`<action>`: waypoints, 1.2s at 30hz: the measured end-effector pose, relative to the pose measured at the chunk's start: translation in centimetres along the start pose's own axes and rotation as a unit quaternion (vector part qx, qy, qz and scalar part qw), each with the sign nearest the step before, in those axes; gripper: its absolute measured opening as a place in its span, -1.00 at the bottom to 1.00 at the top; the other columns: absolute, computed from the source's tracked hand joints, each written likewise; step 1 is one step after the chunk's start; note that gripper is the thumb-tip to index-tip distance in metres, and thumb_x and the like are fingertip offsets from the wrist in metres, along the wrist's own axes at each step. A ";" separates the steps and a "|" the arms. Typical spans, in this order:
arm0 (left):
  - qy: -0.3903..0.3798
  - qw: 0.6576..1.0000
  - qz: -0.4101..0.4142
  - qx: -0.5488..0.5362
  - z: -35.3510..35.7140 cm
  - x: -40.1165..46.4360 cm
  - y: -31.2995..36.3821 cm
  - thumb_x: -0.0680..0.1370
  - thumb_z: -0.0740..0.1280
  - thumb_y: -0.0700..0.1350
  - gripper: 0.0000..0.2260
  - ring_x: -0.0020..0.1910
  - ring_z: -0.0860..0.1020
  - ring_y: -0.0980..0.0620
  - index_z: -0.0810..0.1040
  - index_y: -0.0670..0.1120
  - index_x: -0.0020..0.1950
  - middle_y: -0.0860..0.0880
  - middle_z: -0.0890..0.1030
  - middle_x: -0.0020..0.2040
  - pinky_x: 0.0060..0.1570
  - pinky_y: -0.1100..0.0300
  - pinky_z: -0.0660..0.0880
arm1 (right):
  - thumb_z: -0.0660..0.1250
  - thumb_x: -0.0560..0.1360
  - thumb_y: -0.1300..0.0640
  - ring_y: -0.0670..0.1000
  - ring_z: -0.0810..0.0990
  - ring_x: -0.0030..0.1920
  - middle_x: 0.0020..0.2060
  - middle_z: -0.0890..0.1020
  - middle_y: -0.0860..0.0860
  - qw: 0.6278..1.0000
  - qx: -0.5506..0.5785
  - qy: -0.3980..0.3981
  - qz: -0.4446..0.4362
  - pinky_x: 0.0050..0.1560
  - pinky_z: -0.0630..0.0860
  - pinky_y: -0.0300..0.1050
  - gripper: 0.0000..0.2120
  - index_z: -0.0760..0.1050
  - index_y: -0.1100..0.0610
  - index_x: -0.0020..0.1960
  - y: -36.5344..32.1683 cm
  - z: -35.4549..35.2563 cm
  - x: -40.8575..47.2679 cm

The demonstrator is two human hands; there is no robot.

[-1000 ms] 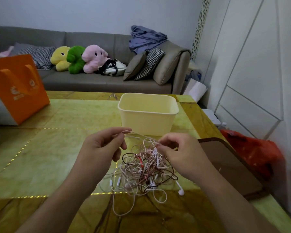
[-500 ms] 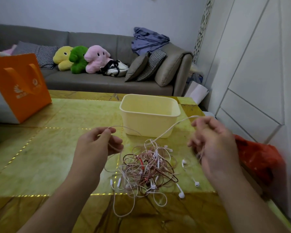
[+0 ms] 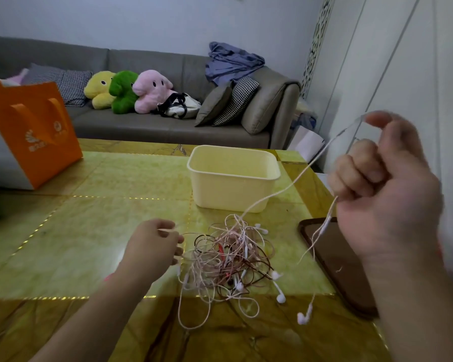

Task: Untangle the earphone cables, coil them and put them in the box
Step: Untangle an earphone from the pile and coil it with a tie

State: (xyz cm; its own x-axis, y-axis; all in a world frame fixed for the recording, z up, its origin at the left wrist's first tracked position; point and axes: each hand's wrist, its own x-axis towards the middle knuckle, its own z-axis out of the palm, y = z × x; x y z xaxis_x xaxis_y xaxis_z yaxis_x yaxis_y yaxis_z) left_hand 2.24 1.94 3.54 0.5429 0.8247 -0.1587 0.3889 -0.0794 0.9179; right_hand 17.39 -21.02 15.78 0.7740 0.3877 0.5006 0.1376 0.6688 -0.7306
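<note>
A tangle of earphone cables (image 3: 228,257), white, pink and dark brown, lies on the yellow-green table (image 3: 89,231) in front of me. Behind it stands an open pale yellow box (image 3: 233,178). My right hand (image 3: 387,189) is raised high at the right and grips a white cable (image 3: 293,184) that runs taut from the tangle up to its fingers. The cable's remote and earbud (image 3: 304,317) hang below that hand. My left hand (image 3: 152,246) rests low at the tangle's left edge, fingers curled at the cables.
An orange paper bag (image 3: 34,131) stands at the table's left. A dark brown tray (image 3: 343,273) lies at the right edge under my right arm. A grey sofa (image 3: 147,126) with plush toys and cushions runs behind the table.
My right hand has risen and moved further right, drawing the white cable out of the tangle. My left hand has dropped down to the tangle's left edge.
</note>
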 end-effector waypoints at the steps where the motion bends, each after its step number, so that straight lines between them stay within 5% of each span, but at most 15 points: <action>1: -0.002 0.995 0.033 0.089 0.0 -0.3 -0.1 0.66 0.33 -0.19 -0.68 -0.01 0.68 -0.09 0.51 -0.11 0.43 -0.12 0.68 0.18 -0.10 0.08 0.62 | 0.18 0.72 0.12 -0.06 0.05 -0.47 -0.46 0.14 -0.06 1.000 -0.026 -0.002 0.012 -0.40 0.02 -0.18 -0.79 0.58 0.05 0.04 0.2 0.1 -0.1; 3: 0.007 0.973 0.135 0.186 0.1 -1.5 0.5 0.64 0.34 -0.16 -0.57 0.32 0.55 -0.04 0.44 0.02 0.52 -0.01 0.51 0.42 0.24 0.09 0.48 | 0.22 0.70 0.16 -0.05 0.09 -0.48 -0.47 0.18 -0.06 0.993 -0.101 -0.022 0.052 -0.40 0.04 -0.19 -0.78 0.64 0.10 0.02 1.1 0.2 -0.5; 5: -0.049 0.961 0.241 0.123 0.1 -3.2 2.0 0.64 0.37 -0.07 -0.54 0.43 0.45 0.09 0.42 0.19 0.52 0.21 0.44 0.46 0.34 0.11 0.39 | 0.25 0.70 0.17 -0.04 0.15 -0.48 -0.48 0.24 -0.07 0.976 -0.184 -0.068 0.095 -0.41 0.12 -0.22 -0.76 0.69 0.10 0.02 2.3 0.7 -1.4; 8: -0.209 0.934 0.289 -0.019 1.0 -5.0 4.1 0.58 0.44 0.11 -0.51 0.40 0.49 0.20 0.41 0.33 0.48 0.29 0.55 0.40 0.30 0.08 0.46 | 0.28 0.71 0.14 0.01 0.19 -0.45 -0.46 0.28 -0.02 0.948 -0.247 -0.144 0.141 -0.41 0.14 -0.15 -0.79 0.71 0.06 0.07 3.4 1.7 -2.4; 10: -0.222 0.926 0.299 -0.061 1.5 -5.1 4.2 0.62 0.45 -0.05 -0.72 0.09 0.67 0.14 0.60 0.17 0.32 0.08 0.73 0.06 0.06 0.15 0.57 | 0.30 0.70 0.12 0.06 0.17 -0.43 -0.45 0.27 0.04 0.942 -0.264 -0.153 0.143 -0.40 0.08 -0.02 -0.80 0.72 0.04 0.07 3.8 2.1 -2.7; 11: -0.218 0.930 0.283 -0.084 1.5 -5.0 4.3 0.65 0.41 -0.11 -0.85 -0.16 0.67 0.06 0.68 0.07 0.17 -0.02 0.71 -0.17 -0.11 0.15 0.58 | 0.31 0.70 0.12 0.09 0.16 -0.43 -0.45 0.27 0.05 0.942 -0.272 -0.141 0.136 -0.39 0.07 0.05 -0.80 0.72 0.02 0.05 3.8 2.1 -2.7; 13: -0.194 0.947 0.230 -0.114 1.2 -4.0 3.5 0.67 0.34 -0.11 -0.81 -0.45 0.47 -0.04 0.71 -0.05 -0.07 -0.05 0.51 -0.44 -0.38 0.09 0.48 | 0.30 0.71 0.12 0.08 0.15 -0.43 -0.44 0.30 0.07 0.954 -0.268 -0.074 0.111 -0.39 0.05 0.08 -0.78 0.71 0.02 -0.01 4.1 1.4 -2.5; 17: -0.109 0.953 0.115 -0.258 -1.3 -1.7 3.0 0.62 0.39 -0.10 -0.71 -0.50 0.20 0.03 0.57 -0.14 -0.29 0.02 0.24 -0.47 -0.49 0.20 0.29 | 0.29 0.71 0.21 -0.06 0.16 -0.52 -0.48 0.29 -0.05 0.974 -0.177 0.128 0.058 -0.48 0.08 -0.20 -0.72 0.63 0.07 -0.14 3.8 -1.6 -1.0; 23: -0.098 0.946 0.157 -0.265 -2.3 -1.4 3.0 0.50 0.55 0.02 -0.55 -0.40 0.27 -0.03 0.36 -0.16 -0.35 -0.07 0.21 -0.39 -0.07 0.08 0.50 | 0.25 0.72 0.19 -0.07 0.19 -0.54 -0.49 0.25 -0.07 0.956 -0.150 0.251 -0.015 -0.51 0.16 -0.24 -0.74 0.53 0.03 -0.13 3.5 -3.7 -0.7; 26: -0.136 0.924 0.142 -0.329 -2.1 -1.3 3.1 0.50 0.47 0.02 -0.63 -0.34 0.27 -0.01 0.34 -0.07 -0.31 -0.03 0.23 -0.33 -0.04 0.02 0.46 | 0.25 0.69 0.19 -0.07 0.21 -0.55 -0.52 0.29 -0.10 0.945 -0.177 0.274 0.004 -0.50 0.18 -0.23 -0.73 0.54 0.04 -0.17 3.6 -4.5 -0.6; 29: -0.187 0.891 0.133 -0.391 -1.8 -1.4 3.5 0.60 0.32 -0.05 -0.76 -0.31 0.21 0.02 0.41 -0.05 -0.24 0.01 0.25 -0.28 -0.17 0.08 0.32 | 0.34 0.58 0.16 -0.01 0.38 -0.44 -0.47 0.45 -0.08 0.886 -0.387 0.210 0.146 -0.37 0.31 -0.11 -0.84 0.65 0.13 -0.13 4.7 -5.0 -1.0; 33: -0.159 0.936 0.194 -0.247 -0.9 -2.2 3.6 0.73 0.20 -0.14 -0.65 -0.32 0.26 0.06 0.47 -0.04 -0.26 0.01 0.33 -0.29 -0.22 0.09 0.25 | 0.35 0.56 0.16 0.00 0.55 -0.21 -0.20 0.67 0.11 0.726 -0.599 -0.033 0.335 -0.12 0.60 0.09 -0.89 0.64 0.13 0.00 6.0 -3.7 -2.6; 36: -0.149 0.952 0.251 -0.095 -0.4 -3.4 3.8 0.71 0.28 -0.06 -0.71 -0.32 0.32 0.03 0.60 -0.03 -0.20 0.03 0.37 -0.34 -0.24 0.12 0.31 | 0.34 0.58 0.22 -0.17 0.45 0.11 0.14 0.48 -0.30 0.728 -0.616 -0.161 0.254 0.12 0.45 -0.40 -0.65 0.43 -0.08 0.29 5.5 -0.6 -3.8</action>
State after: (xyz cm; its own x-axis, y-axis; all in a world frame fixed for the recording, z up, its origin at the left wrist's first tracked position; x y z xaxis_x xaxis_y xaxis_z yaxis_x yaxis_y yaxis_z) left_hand 1.58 -0.94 7.71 0.8226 0.5120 0.2475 -0.1018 -0.2956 0.9499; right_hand 15.57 -19.23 9.61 0.7603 0.6483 -0.0417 0.4880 -0.6123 -0.6221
